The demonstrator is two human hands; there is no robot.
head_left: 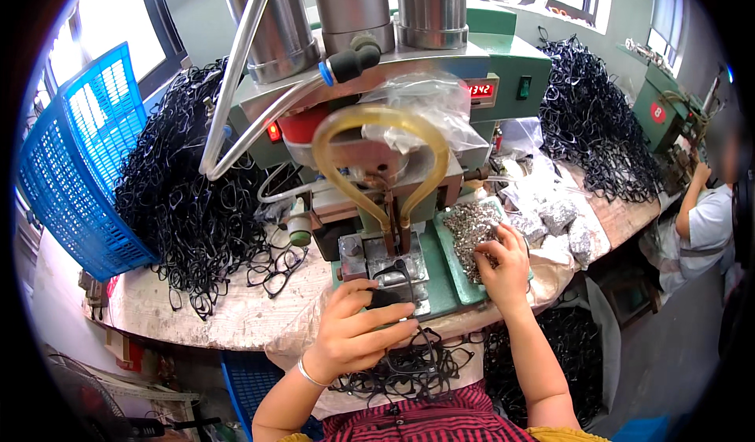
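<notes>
Below the machine's copper-coloured electrodes (399,230), my left hand (358,332) holds a black eyeglass frame (387,297) against the metal fixture (421,294). The thumb and fingers close around it, and part of the frame is hidden by them. To the right, my right hand (506,267) reaches over a pale green tray (470,293) of small silvery metal parts (465,233). Its thumb and fingertips are drawn together at the parts; whatever lies between them is too small to make out.
Large heaps of black eyeglass frames (200,198) flank the green press (503,76). A blue basket (82,167) leans at the left. Plastic bags of metal parts (557,215) lie right of the tray. More frames (409,367) rest by my lap. A person (704,230) sits at far right.
</notes>
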